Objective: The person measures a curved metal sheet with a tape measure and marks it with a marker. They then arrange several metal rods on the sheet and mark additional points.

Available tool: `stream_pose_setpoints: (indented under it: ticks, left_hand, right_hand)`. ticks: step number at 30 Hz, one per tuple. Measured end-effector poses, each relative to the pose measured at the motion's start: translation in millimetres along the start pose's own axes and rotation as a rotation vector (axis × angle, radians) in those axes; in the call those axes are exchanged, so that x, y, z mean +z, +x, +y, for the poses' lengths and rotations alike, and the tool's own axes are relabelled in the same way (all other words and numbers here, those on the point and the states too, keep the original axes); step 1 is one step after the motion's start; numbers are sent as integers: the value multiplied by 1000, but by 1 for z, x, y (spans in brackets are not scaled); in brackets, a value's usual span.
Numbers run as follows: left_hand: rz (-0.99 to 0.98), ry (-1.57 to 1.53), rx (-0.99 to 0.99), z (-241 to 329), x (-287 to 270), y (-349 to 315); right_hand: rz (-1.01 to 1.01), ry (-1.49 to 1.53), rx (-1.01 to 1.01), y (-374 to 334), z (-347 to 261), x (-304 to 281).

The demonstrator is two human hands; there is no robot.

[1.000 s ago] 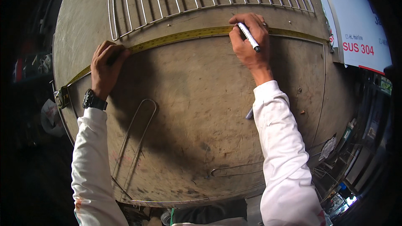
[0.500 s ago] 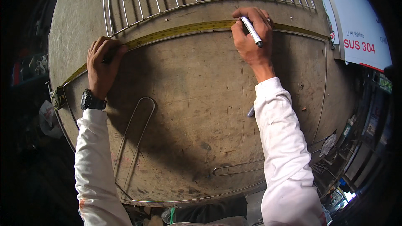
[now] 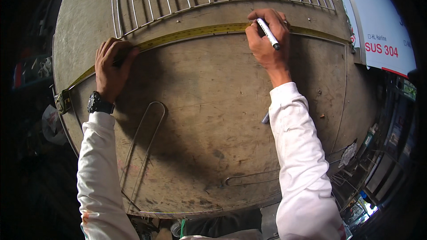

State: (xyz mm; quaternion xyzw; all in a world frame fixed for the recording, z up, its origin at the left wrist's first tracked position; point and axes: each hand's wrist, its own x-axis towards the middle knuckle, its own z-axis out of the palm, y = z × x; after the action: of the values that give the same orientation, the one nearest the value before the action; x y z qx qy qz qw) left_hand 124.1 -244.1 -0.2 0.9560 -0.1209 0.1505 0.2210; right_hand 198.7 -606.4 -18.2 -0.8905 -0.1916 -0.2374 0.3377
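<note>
Marker (image 3: 268,34) gripped in right fingers (image 3: 260,26), tip seemingly on tape measure (image 3: 187,34).

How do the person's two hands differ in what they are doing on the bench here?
The left hand lies flat, its fingers pressing the yellow tape measure down; the right hand is curled around a white marker. The left wrist wears a black watch; the right wrist is bare. The left hand sits lower and nearer the tape's end than the right. Both rest along the tape, and both arms wear white sleeves.
</note>
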Motion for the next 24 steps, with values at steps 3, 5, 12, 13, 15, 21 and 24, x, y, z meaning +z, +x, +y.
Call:
stream_pose_setpoints:
  ticks: [3, 5, 12, 13, 15, 21, 24]
  left_hand:
    - [-7, -34, -8, -1, 1, 0]
    - [-4, -48, 5, -2, 2, 1]
    - [-15, -98, -1, -6, 1, 1]
    - [-14, -101, -13, -5, 0, 2]
    - [-10, -104, -12, -4, 1, 2]
    - [-9, -105, -8, 0, 1, 5]
    - [-6, -106, -4, -4, 0, 1]
  right_hand:
    - [-11, -19, -5, -1, 1, -1]
    - [-5, -19, -15, -1, 2, -1]
    - [-12, -2, -37, 1, 0, -2]
    - [-21, -1, -44, 2, -1, -3]
    - [-13, 45, -77, 3, -2, -5]
    - [71, 347, -94, 3, -4, -13]
    - [-6, 789, 112, 9, -40, -18]
